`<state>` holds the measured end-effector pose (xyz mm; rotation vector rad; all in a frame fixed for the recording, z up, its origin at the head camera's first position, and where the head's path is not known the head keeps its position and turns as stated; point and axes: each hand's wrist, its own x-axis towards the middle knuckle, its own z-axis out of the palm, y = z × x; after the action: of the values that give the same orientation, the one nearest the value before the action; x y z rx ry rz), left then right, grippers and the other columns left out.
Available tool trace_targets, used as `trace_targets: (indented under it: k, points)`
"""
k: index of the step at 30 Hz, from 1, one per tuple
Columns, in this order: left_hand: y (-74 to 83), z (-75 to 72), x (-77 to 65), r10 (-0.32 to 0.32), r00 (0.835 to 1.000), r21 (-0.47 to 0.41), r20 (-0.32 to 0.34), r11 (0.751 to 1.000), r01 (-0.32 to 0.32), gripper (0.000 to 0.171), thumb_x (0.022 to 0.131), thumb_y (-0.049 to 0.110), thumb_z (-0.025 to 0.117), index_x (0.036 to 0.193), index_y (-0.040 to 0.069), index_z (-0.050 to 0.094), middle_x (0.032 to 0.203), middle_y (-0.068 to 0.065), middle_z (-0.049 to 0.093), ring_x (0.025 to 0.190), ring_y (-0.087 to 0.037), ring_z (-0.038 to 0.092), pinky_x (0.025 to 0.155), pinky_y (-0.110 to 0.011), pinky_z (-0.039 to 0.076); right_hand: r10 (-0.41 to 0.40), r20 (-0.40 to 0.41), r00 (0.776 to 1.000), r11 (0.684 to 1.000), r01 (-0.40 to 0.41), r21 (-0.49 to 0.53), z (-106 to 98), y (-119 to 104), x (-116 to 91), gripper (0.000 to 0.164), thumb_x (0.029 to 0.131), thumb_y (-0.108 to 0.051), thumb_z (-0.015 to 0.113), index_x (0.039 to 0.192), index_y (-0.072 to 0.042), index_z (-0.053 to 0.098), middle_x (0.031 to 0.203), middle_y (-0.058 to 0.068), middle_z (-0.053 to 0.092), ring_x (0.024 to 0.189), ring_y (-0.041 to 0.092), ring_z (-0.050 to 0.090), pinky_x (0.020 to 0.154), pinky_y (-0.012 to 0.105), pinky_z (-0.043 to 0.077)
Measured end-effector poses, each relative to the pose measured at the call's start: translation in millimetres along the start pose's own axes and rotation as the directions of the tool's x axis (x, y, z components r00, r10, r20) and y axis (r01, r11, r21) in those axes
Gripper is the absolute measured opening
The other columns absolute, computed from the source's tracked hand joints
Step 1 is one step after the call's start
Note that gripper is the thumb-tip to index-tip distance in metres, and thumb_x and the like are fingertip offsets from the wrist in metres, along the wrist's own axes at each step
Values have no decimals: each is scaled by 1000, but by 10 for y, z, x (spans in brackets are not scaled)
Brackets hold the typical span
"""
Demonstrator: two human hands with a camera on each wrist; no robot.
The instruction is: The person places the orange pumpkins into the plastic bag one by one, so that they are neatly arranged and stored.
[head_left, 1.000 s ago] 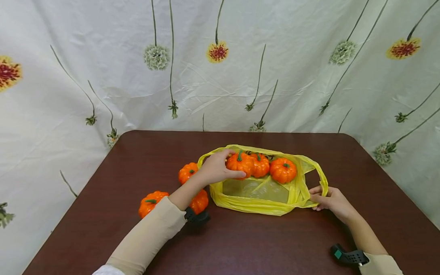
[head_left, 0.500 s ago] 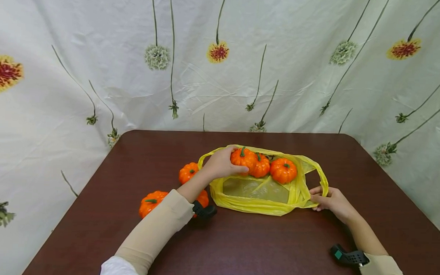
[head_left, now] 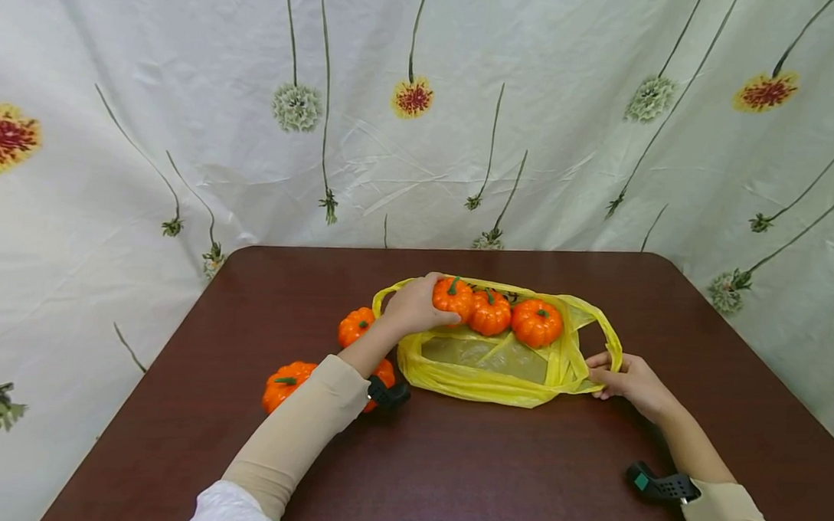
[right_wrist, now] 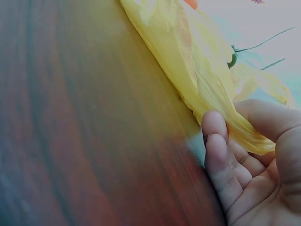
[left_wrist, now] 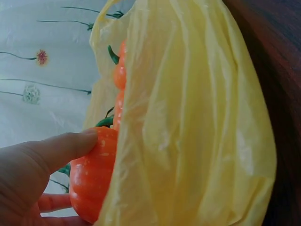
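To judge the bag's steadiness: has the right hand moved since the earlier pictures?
No; against the brown table in the head view, the right hand shows no shift.

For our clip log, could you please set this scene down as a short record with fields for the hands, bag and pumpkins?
Left hand: grips an orange pumpkin at the mouth of the yellow bag
Right hand: holds the bag's handle side
Bag: mouth open, on the brown table
In the bag: two other pumpkins
Outside: three pumpkins in view, left of the bag
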<state>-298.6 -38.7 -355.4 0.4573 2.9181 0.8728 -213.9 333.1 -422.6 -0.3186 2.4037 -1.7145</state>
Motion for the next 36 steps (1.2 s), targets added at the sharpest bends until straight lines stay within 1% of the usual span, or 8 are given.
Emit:
trace_targets:
  k: [5,11,17,23,27,30,36]
  points:
    - [-15,17,16,-26,1000,45,-2,999,26,86,80,45,78,149,13,38,140,-13,50,121,-31,52,94,-48,46,-2,6,1000,1000,2,-2,-3,-17,-7,32,94,-3,58,112,24,52,80,4,65,62,13,62,61,27,55]
    - [-12,33,10,-20,1000,115,0,993,20,86,80,43,79,150,13,37,141,-12,50,121,-31,53,93,-48,46,-10,14,1000,1000,10,6,1,3,-3,30,95,-3,58,110,22,53,78,2,66,62,13,62,61,28,55]
    - [-26,50,22,-38,999,155,29,987,33,86,82,45,77,151,13,36,141,-12,50,119,-31,54,91,-48,48,-15,16,1000,1000,15,0,-3,18,1,27,94,-4,59,108,19,56,78,2,66,62,13,63,61,28,55]
    - [-31,63,40,-62,996,204,67,978,47,85,84,47,74,151,11,36,143,-13,49,124,-32,51,92,-49,47,-16,18,1000,1000,16,-2,-9,26,3,29,94,-4,59,109,21,55,78,1,66,63,13,63,61,28,55]
    - [-31,76,50,-92,992,232,88,970,69,81,86,47,71,150,12,37,143,-13,48,124,-32,51,91,-50,48,-16,16,1000,1000,16,-5,-8,33,12,30,94,-4,59,109,21,54,79,1,66,63,13,63,61,28,56]
    - [-26,79,52,-110,989,247,102,966,82,79,87,47,70,150,12,38,144,-13,47,126,-32,49,92,-51,47,-15,17,1000,1000,15,-6,-7,36,15,29,94,-4,59,109,21,55,78,1,66,63,13,63,61,28,56]
    - [-12,71,29,-109,988,252,109,965,78,79,88,46,69,152,13,36,146,-14,45,129,-33,46,94,-52,46,-5,14,1000,1000,5,3,-4,30,10,29,94,-4,59,109,21,55,78,2,66,63,13,63,62,28,55]
